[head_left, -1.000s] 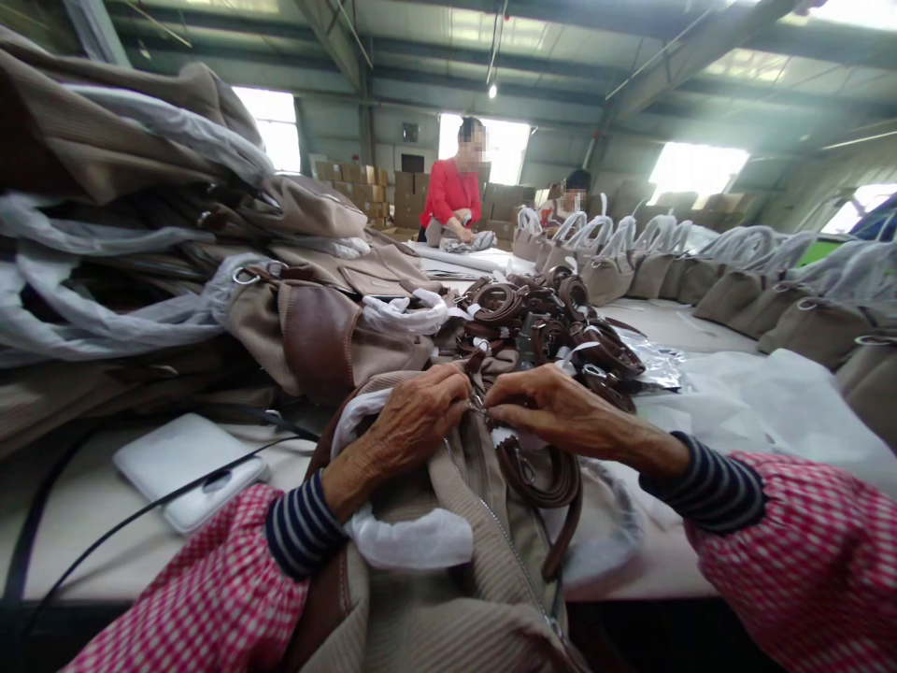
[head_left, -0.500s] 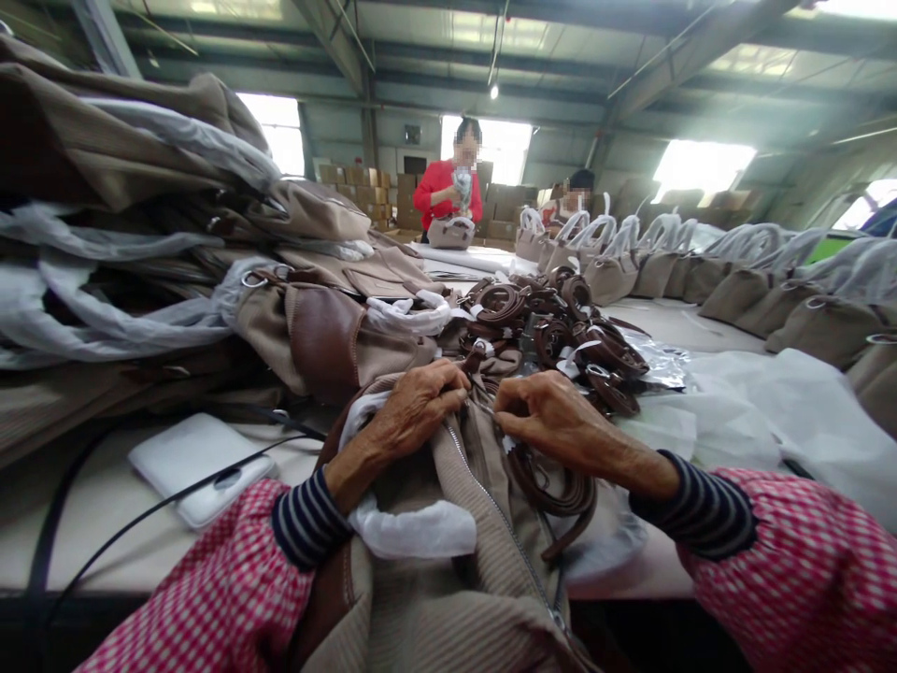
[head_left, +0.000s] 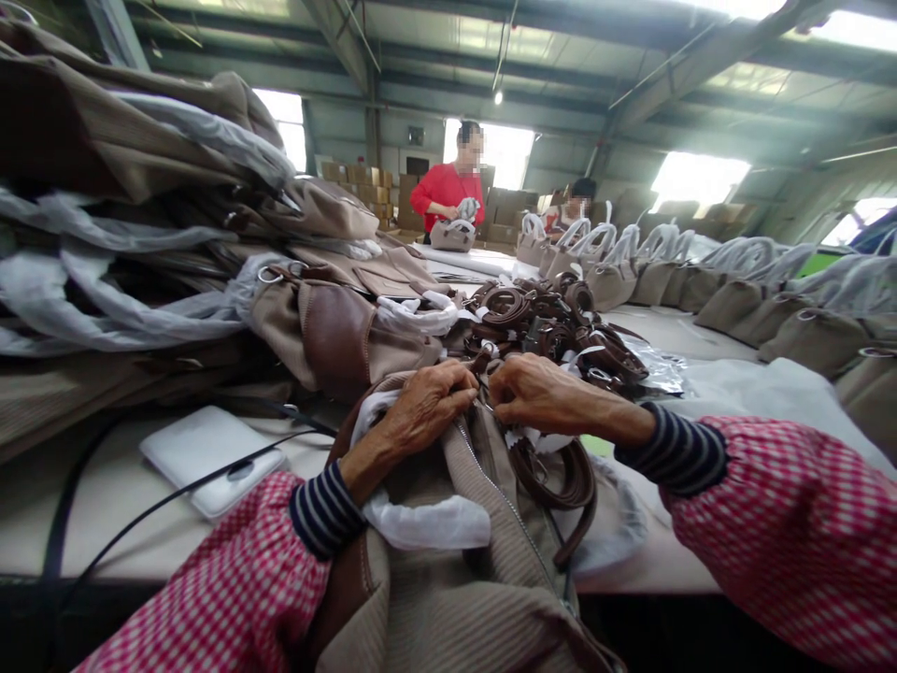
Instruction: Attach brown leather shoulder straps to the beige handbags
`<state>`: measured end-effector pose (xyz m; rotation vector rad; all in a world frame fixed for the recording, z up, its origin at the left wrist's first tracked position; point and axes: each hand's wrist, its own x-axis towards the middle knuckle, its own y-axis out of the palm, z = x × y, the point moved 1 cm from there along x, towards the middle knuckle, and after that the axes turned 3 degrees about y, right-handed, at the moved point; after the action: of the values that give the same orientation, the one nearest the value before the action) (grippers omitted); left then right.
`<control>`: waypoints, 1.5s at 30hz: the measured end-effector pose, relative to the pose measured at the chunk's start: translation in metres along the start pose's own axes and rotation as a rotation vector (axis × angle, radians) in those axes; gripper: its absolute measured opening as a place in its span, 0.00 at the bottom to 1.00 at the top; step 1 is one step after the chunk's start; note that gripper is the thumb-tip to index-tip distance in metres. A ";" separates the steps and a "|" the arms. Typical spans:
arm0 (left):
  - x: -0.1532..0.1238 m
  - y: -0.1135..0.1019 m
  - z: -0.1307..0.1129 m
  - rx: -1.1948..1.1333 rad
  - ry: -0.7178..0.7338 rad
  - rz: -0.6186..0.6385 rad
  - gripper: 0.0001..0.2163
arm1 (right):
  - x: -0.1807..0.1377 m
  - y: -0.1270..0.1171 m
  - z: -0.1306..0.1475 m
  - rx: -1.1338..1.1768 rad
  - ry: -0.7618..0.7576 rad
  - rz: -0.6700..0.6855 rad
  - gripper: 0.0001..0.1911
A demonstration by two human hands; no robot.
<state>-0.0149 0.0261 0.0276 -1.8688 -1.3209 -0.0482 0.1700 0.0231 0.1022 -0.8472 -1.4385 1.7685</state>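
Observation:
A beige corduroy handbag (head_left: 483, 551) with brown leather trim lies before me, its long metal zipper (head_left: 491, 477) undone. My left hand (head_left: 431, 411) is closed on the bag's far end, fingers pinching the fabric beside the zipper. Close by on the right, my right hand (head_left: 543, 397) is curled in a pinch at the same end; what its fingertips hold is hidden. A white-wrapped handle (head_left: 434, 522) hangs over the bag's left side. Under my right wrist rests a coiled brown leather strap (head_left: 561, 481).
Handbags are piled high on the left (head_left: 322, 327). Beyond my hands lies a heap of brown straps (head_left: 553, 318). A white device (head_left: 206, 458) with a black cable sits at left. Rows of bags (head_left: 743, 290) stand at right. A person in red (head_left: 448, 192) handles a bag opposite.
My right hand has moved left, closer to my left hand at the zipper's far end. The left hand keeps its grip. The person in red has lowered their hands toward the bag.

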 end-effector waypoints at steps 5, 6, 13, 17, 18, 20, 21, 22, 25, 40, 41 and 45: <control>-0.001 -0.002 -0.003 0.000 0.018 0.026 0.09 | 0.005 0.001 0.004 -0.075 0.039 0.010 0.03; -0.001 -0.002 -0.003 0.001 0.019 0.029 0.10 | 0.006 0.002 0.004 -0.079 0.034 0.009 0.03; -0.001 0.000 0.000 0.092 0.062 0.006 0.10 | 0.005 0.012 -0.003 0.003 0.004 -0.044 0.09; -0.003 -0.005 -0.006 0.048 0.101 0.073 0.11 | 0.003 0.018 -0.004 0.028 -0.019 -0.090 0.07; -0.003 -0.006 -0.008 0.029 0.112 0.092 0.11 | 0.003 0.020 -0.004 0.032 -0.018 -0.095 0.06; -0.005 -0.007 -0.009 0.015 0.130 0.110 0.10 | 0.003 0.022 -0.004 0.037 -0.011 -0.089 0.04; -0.005 -0.007 -0.008 0.031 0.134 0.107 0.11 | 0.003 0.022 -0.005 0.036 -0.008 -0.083 0.04; -0.006 -0.006 -0.006 0.059 0.135 0.103 0.12 | 0.002 0.023 -0.005 0.032 -0.006 -0.082 0.04; -0.007 0.001 0.002 0.175 0.146 0.098 0.12 | 0.001 0.021 -0.004 -0.001 0.003 -0.096 0.06; -0.005 0.000 0.007 0.156 0.121 0.037 0.08 | -0.016 0.012 -0.030 0.328 -0.152 -0.178 0.08; -0.006 -0.001 0.003 0.135 0.100 0.022 0.08 | -0.023 0.010 -0.038 0.401 -0.137 -0.243 0.09; -0.010 -0.004 -0.010 0.076 0.028 -0.028 0.07 | -0.055 0.007 -0.070 0.554 0.029 -0.383 0.10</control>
<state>-0.0186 0.0123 0.0323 -1.7804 -1.3117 -0.0382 0.2572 0.0133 0.0864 -0.2822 -0.9324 1.7128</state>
